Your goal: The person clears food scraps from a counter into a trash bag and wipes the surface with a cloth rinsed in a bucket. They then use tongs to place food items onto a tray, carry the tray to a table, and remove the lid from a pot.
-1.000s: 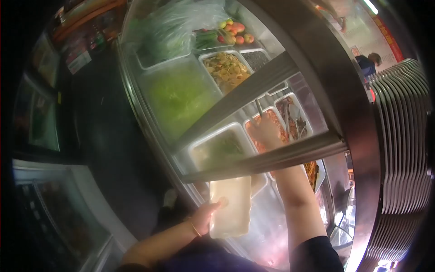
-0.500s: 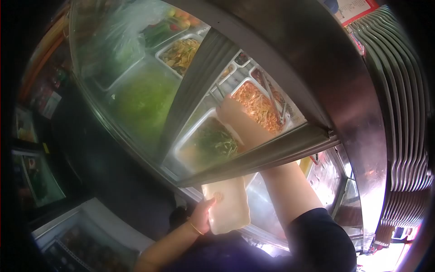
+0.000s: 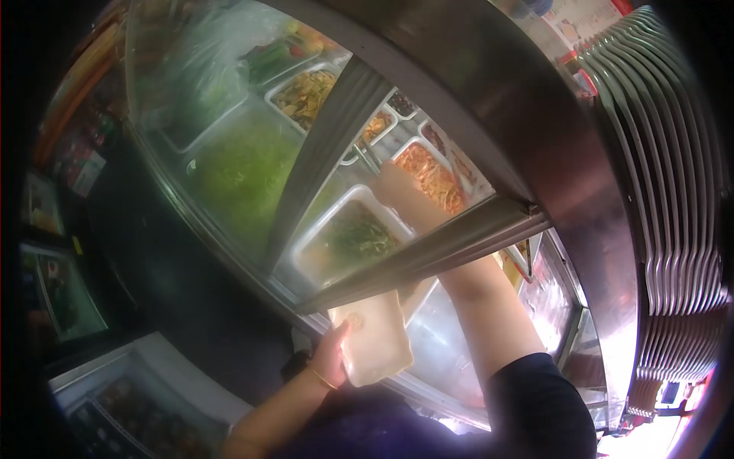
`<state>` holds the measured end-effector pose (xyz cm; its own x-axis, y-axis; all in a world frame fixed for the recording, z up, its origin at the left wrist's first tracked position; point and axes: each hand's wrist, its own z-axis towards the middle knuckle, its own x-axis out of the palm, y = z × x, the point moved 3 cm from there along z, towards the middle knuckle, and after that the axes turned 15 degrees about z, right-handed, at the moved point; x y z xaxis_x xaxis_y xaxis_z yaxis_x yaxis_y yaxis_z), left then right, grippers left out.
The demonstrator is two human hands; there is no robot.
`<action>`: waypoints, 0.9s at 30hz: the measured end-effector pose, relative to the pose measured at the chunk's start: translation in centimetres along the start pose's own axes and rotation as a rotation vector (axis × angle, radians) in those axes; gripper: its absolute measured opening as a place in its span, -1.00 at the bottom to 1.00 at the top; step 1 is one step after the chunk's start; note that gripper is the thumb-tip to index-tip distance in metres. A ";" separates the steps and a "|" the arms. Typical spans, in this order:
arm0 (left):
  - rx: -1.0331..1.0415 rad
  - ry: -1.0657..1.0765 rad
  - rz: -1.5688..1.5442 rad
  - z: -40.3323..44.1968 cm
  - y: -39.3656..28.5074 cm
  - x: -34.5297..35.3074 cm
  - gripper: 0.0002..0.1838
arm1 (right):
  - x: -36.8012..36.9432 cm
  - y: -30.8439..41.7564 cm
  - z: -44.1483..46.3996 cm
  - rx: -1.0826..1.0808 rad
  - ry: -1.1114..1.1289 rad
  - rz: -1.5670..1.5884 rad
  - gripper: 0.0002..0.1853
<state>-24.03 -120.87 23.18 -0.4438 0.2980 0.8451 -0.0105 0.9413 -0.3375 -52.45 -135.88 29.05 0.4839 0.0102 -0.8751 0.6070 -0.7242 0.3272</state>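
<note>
My left hand [image 3: 330,356] grips the edge of a shallow white tray [image 3: 376,340], its thumb on the inner face. The tray is tilted in front of the display case and looks bare inside. Inside the case, my right hand [image 3: 395,186] is closed around metal tongs [image 3: 368,158], seen partly past the fingers. Beside that hand lies a white-rimmed tub of orange-red shredded food [image 3: 430,177]. Nearer to me, a tub of dark green shredded food [image 3: 359,236] sits below my right wrist. The tongs' tips are too blurred to make out.
A metal door frame [image 3: 428,252] crosses over my right forearm. Fogged glass covers bright green food [image 3: 245,172] and a tub of mixed slices [image 3: 306,96]. Many curved metal trays [image 3: 650,176] are stacked at the right. A glass-topped chest [image 3: 145,398] stands lower left.
The white tray and my left hand have shifted slightly left and up. My right hand has moved a little right in view, still holding the tongs. The view has shifted slightly.
</note>
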 end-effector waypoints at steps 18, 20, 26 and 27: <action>0.294 -0.123 0.103 6.6 -3.8 1.9 -0.35 | -2.3 -1.3 -3.9 -0.265 -0.017 0.227 -0.44; 0.293 -0.183 0.145 8.1 -4.7 2.1 -0.41 | -4.1 -2.4 -9.0 -0.328 0.008 0.481 -0.48; 0.248 -0.064 0.140 11.1 -3.9 3.7 -0.27 | -3.8 -10.4 -22.9 -0.127 0.075 0.305 -0.58; 0.210 -0.070 0.116 10.9 -3.8 4.2 -0.23 | -3.3 -11.2 -24.8 -0.134 0.071 0.304 -0.58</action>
<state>-35.58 -124.89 23.50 -0.5141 0.3834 0.7673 -0.1389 0.8455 -0.5156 -45.29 -110.71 37.14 0.6956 -0.1410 -0.7044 0.5029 -0.6046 0.6177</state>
